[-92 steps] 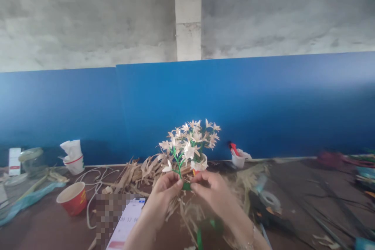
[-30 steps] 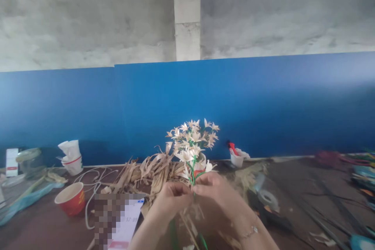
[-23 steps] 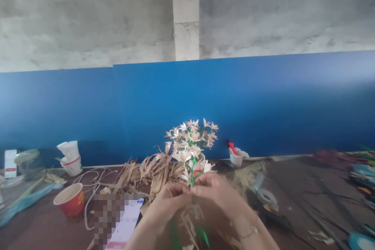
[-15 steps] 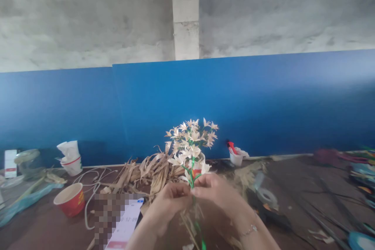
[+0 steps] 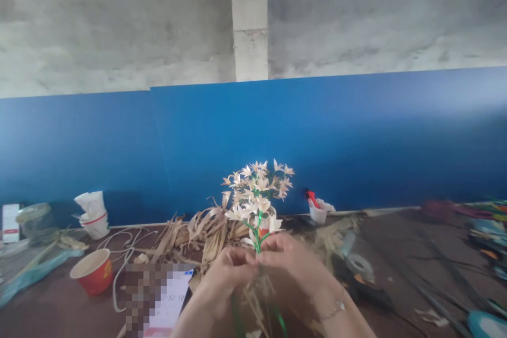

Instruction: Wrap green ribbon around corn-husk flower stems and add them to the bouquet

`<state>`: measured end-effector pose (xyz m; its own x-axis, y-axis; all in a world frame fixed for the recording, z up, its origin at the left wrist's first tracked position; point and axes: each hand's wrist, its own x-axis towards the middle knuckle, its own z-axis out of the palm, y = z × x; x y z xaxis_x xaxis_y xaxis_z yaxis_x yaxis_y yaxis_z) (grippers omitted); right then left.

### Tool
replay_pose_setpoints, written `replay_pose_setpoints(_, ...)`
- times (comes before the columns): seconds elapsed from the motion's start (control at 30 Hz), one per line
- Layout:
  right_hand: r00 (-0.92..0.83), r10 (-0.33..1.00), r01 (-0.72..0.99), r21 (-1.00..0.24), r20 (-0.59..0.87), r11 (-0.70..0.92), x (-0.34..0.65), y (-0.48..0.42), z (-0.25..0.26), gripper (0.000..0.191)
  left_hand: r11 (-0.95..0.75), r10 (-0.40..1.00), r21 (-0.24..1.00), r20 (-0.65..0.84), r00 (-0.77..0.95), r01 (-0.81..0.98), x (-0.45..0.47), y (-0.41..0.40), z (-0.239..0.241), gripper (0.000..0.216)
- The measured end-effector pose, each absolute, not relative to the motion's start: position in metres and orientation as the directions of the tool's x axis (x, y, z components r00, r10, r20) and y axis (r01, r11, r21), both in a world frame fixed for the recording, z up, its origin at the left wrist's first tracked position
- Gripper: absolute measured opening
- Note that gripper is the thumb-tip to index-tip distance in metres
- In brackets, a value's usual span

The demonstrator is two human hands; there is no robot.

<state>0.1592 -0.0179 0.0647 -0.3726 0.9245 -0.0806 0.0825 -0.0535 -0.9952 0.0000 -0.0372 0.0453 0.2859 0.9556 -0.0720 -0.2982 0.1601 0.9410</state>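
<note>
My left hand (image 5: 225,277) and my right hand (image 5: 291,265) meet at the middle of the view, both pinched on the green stem of a small sprig of pale handmade flowers (image 5: 253,216). The sprig stands upright between my fingertips. A green strip (image 5: 280,322) hangs down below my hands. Behind the sprig, a bigger bunch of the same cream flowers (image 5: 259,182) rises from a cup that my hands mostly hide.
Dried husk leaves (image 5: 202,229) are heaped on the brown table (image 5: 396,264). A red paper cup (image 5: 92,271), white cord, a phone (image 5: 168,306), stacked white cups (image 5: 93,214), a tape roll (image 5: 358,264) and a small white cup (image 5: 319,212) lie around. A blue panel backs the table.
The sprig has gone from leaning left to standing upright between my fingers, and my hands have closed in together around its stem. The view has drifted slightly.
</note>
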Motion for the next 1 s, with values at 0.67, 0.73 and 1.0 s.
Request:
replay_pose_setpoints(0.67,-0.375,0.927,0.171,-0.983,-0.006,0.063,0.1540,-0.0130,0.0603,0.022,0.058,0.969,0.991,-0.026,0.245,-0.124,-0.0013,-0.0296,0.0414,0.030)
replay_pose_setpoints(0.73,-0.379,0.925,0.220,-0.971,0.000,0.090,0.1549,-0.0142,0.0623,0.019,0.017,0.966,0.993,0.013,0.257,-0.114,-0.0036,-0.0283,0.0394,0.030)
replay_pose_setpoints(1.0,-0.324,0.946,0.315,-0.942,0.008,0.116,0.1541,-0.0183,0.0672,0.015,0.092,0.966,0.995,-0.079,0.244,-0.042,-0.0025,-0.0309,0.0454,0.026)
